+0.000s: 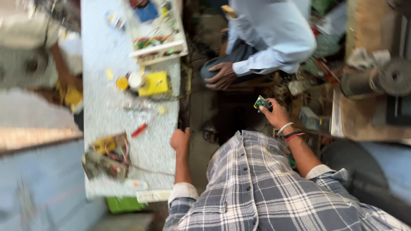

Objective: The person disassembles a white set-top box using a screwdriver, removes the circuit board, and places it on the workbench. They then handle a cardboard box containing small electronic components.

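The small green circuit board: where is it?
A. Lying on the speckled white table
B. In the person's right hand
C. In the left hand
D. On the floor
B: the small green circuit board is pinched in the fingers of the right hand, raised away from the speckled white table; the left hand is a closed fist at the table's edge.

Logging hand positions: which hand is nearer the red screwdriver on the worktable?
Left. The left hand rests at the worktable edge, just beside the red screwdriver. The right hand is off the table, holding a small green circuit board.
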### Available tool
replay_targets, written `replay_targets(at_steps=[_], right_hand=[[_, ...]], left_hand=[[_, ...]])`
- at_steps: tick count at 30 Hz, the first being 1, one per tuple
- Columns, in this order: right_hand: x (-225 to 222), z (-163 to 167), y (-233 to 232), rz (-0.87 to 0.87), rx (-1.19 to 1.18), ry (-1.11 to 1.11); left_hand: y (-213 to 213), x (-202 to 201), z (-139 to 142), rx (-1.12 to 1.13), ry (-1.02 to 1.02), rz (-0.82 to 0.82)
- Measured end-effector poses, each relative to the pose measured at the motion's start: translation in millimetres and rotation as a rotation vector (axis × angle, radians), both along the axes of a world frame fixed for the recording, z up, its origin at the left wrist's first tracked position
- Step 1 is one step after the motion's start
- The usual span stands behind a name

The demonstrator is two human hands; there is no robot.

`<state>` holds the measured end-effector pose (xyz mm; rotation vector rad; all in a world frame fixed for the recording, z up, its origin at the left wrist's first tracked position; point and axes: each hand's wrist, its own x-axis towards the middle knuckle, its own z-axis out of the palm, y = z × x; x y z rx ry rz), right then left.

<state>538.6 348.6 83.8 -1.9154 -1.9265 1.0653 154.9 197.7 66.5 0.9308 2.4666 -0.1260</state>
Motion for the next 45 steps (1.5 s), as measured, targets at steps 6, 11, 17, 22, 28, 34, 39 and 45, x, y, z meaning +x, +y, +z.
replay_targets(at_steps=[6, 11, 17, 22, 28, 34, 39, 45], right_hand=[[41, -3, -58, -0.254, 0.056, 0.028], [72, -11, -90, -0.391, -0.058, 0.004], [138, 0, -63, -0.413, -0.013, 0.155], [236, 8, -19, -0.558, 0.01, 0.211], [341, 12, 28, -0.63, 0.125, 0.233], [377, 6, 31, -0.723, 0.0, 0.262], [394, -7, 55, -0.849, -0.113, 0.311], [383, -43, 149, -0.736, -0.051, 0.368]], left_hand=[[90, 96, -2, -0.042, -0.501, -0.468], [138, 194, 1, 0.166, -0.695, -0.821], [173, 300, 10, 0.328, -0.876, -0.741], [206, 397, 2, 0.317, -0.898, -0.781], [270, 510, 3, 0.369, -0.939, -0.726], [330, 568, 8, 0.482, -1.037, -0.713], [406, 603, 14, 0.677, -1.054, -0.776], [486, 577, -6, 0.768, -1.267, -0.545]])
